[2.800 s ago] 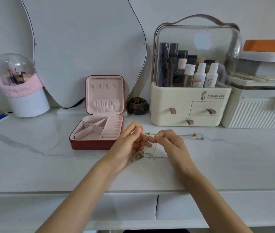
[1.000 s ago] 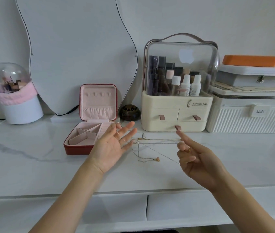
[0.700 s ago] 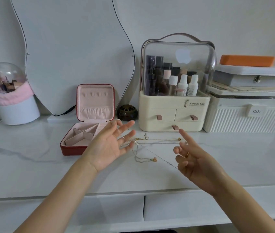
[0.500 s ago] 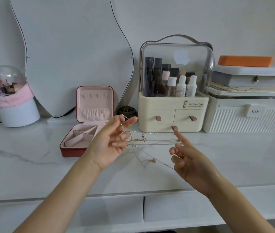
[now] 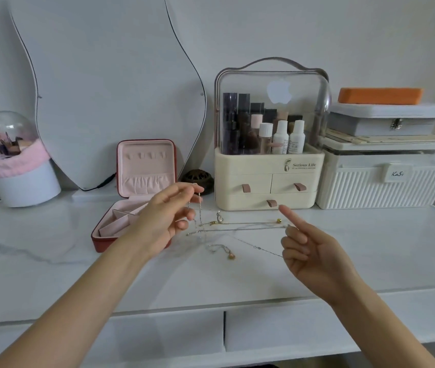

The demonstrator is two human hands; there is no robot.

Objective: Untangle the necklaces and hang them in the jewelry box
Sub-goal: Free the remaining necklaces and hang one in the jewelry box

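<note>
Since the previous frame, left hand [image 5: 162, 218] has risen slightly and its fingers have curled in from a spread pose; thumb and fingertips now pinch a fine chain of the necklaces [image 5: 240, 226] just in front of the jewelry box [image 5: 131, 197]. Right hand [image 5: 314, 251] holds much the same pose as before, to the right of the box: index finger extended, the other fingers curled, with chain ends held at the curled fingers. Exact pinch point there is too small to resolve.

Count, chains: at least two strands stretched between the hands, roughly horizontal, raised off the table [image 5: 51, 261]. One gold strand with a small gold bead near its right end; one silver strand below it. A further thin strand runs diagonally down to the right hand. One loop with a peach-coloured pendant [image 5: 231, 255] lies on the table, right of the box. Total number of necklaces cannot be told; strands cross.

Count, box: one, red outside, pink lining, lid upright and open; no chain in it.

Behind the box: one mirror [image 5: 110, 83]. Right of the box: one small dark round pot [image 5: 197, 177], one cosmetics organiser [image 5: 269, 171] with three drawers, one white ribbed case [image 5: 386, 181]. Left of the box: one domed brush holder [image 5: 12, 160].
</note>
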